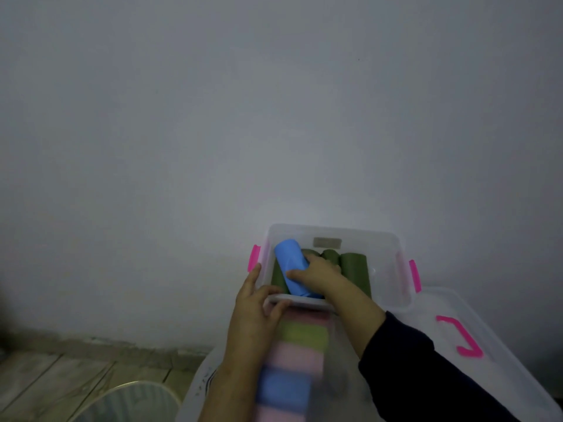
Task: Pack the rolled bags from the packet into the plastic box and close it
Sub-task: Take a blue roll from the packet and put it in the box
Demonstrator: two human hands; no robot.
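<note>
A clear plastic box [387, 248] with pink side latches stands open against the wall. Inside it stand several dark green rolled bags [353, 269]. My right hand [316, 274] grips a blue rolled bag [291, 263] that lies tilted over the green rolls at the box's left side. My left hand [259, 303] holds the box's near left rim with curled fingers. Below the box lies a clear packet [298, 360] with pink, green and blue rolls stacked in a row.
The box's clear lid [475, 339] with a pink latch lies at the right, under my right sleeve. A round bin [128, 400] stands at the lower left on a tiled floor. A plain grey wall fills the upper view.
</note>
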